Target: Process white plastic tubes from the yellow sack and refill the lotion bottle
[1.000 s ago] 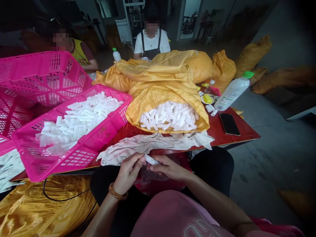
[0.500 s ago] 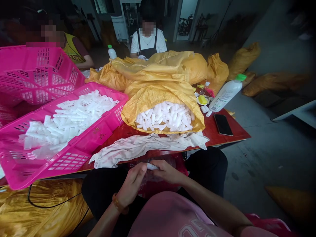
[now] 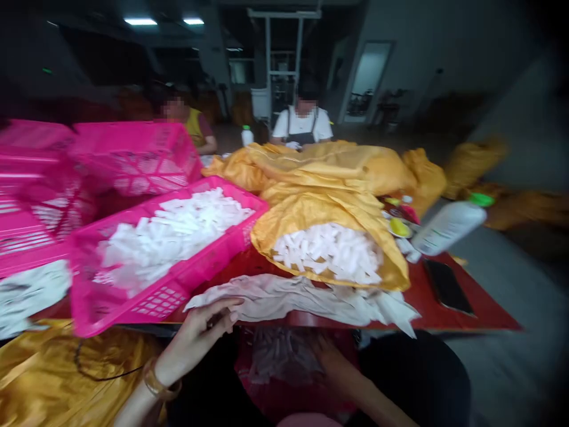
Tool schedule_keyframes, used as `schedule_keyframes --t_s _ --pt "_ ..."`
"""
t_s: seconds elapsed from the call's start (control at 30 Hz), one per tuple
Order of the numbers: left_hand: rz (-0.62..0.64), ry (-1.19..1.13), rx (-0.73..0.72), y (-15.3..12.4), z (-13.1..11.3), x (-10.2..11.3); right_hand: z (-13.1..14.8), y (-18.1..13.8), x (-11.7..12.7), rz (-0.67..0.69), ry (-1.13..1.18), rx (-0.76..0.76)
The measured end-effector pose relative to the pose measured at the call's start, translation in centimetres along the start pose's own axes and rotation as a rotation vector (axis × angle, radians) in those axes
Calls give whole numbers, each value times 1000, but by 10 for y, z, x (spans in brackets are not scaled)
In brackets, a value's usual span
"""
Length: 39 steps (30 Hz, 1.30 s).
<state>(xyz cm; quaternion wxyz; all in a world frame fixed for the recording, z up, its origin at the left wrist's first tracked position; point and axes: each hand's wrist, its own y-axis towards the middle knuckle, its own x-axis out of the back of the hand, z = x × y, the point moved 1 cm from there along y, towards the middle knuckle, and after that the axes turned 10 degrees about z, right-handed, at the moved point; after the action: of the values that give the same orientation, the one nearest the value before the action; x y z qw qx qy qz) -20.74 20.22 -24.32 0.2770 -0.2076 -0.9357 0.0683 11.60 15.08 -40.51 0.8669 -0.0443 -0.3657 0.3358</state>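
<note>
Head view, sweeping left to right: a shiny gold sack (image 3: 53, 370) is lying at the lower left, and empty-looking pink plastic crates (image 3: 133, 159) are stacked beyond it. In front of them, a pink crate (image 3: 162, 290) is tilting on the table's edge, holding a heap of white plastic tubes (image 3: 171, 240). Further back, a co-worker in a yellow vest (image 3: 193, 126) is sitting beyond the crates.

The person's hands are well apart. The left hand (image 3: 195, 338), with a bangle (image 3: 155, 379) around its wrist, is open, its fingers (image 3: 222, 309) spreading just beside the edge of a crumpled white cloth (image 3: 302, 302). The right hand (image 3: 331, 359) is hanging low and dim beside a clear plastic bag of white pieces (image 3: 284, 356), which is sitting in a red container (image 3: 293, 397); whether it is gripping anything cannot be told.

Ahead, a yellow woven sack (image 3: 329, 249) is lying open on the red table (image 3: 482, 314), filled with more tubes. A co-worker in a white shirt and dark apron (image 3: 302, 124) is sitting behind it. To the right, a white bottle with a green cap (image 3: 448, 225) is lying near a small plate (image 3: 399, 228), and a phone (image 3: 447, 286) is resting on the table.
</note>
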Motion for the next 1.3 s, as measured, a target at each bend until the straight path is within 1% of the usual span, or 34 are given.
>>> schedule_keyframes --t_s 0.03,0.07,0.1,0.13,0.17,0.2,0.23,0.27,0.3,0.33,0.4,0.47,0.5,0.53,0.6,0.7,0.73,0.77,0.8,0.83,0.87,0.9,0.93,0.97,1.0,1.03,1.07,1.1,1.13,1.2,1.3 --pt "-68 64 -21 -5 -7 24 0 5 12 40 1 58" --pt "-160 137 -32 -9 -13 50 0 12 28 46 -8 106" --pt "-265 222 -33 -10 -18 76 2 23 47 6 -40 140" --pt "-350 317 -17 -7 -21 102 3 37 67 -83 -102 154" --pt "-405 417 15 -2 -21 127 5 52 86 -213 -199 144" --pt "-399 516 77 7 -18 150 5 67 102 -338 -317 117" --pt "-345 604 173 19 -12 169 4 81 115 -433 -439 70" --pt "-311 627 229 32 -5 186 2 94 123 -484 -554 20" --pt "-278 638 273 46 4 197 -2 105 128 -499 -653 -28" --pt "-241 646 317 60 13 204 -7 113 130 -497 -731 -66" --pt "-167 641 375 84 31 207 -16 123 129 -479 -821 -74" --pt "-103 640 408 101 44 202 -21 124 129 -488 -800 -13" --pt "-86 643 415 105 47 199 -22 122 132 -492 -742 34" --pt "-84 650 419 107 47 198 -21 119 136 -498 -649 86" --pt "-124 673 415 103 40 198 -16 109 146 -542 -374 162" --pt "-243 703 369 83 12 196 -2 86 157 -633 199 127" --pt "-283 703 341 73 1 190 4 79 157 -641 415 107" --pt "-312 704 293 64 -9 180 11 72 155 -633 634 105" --pt "-378 707 213 55 -20 165 18 65 151 -617 844 123" --pt "-467 647 63 45 -29 146 26 59 145 -595 1034 152" --pt "-453 555 -23 37 -35 121 34 54 137 -550 1196 188" --pt "-408 453 -57 31 -39 92 42 50 127 -483 1321 222" --pt "-324 354 -102 26 -41 61 49 46 117 -396 1402 254" --pt "-271 257 -136 23 -41 28 56 41 107 -297 1431 285" --pt "-264 175 -164 21 -41 -3 62 36 97 -211 1400 307" --pt "-302 102 -180 20 -40 -31 67 30 88 -155 1314 317" --pt "-336 49 -187 21 -39 -55 71 24 81 -132 1193 317" --pt "-358 17 -194 22 -39 -75 74 17 76 -130 1058 313" --pt "-379 6 -212 24 -41 -89 75 11 72 -141 926 310" --pt "-370 37 -286 26 -47 -105 76 -1 70 -164 720 315" --pt "-278 116 -415 26 -59 -111 75 -13 69 -209 469 330"
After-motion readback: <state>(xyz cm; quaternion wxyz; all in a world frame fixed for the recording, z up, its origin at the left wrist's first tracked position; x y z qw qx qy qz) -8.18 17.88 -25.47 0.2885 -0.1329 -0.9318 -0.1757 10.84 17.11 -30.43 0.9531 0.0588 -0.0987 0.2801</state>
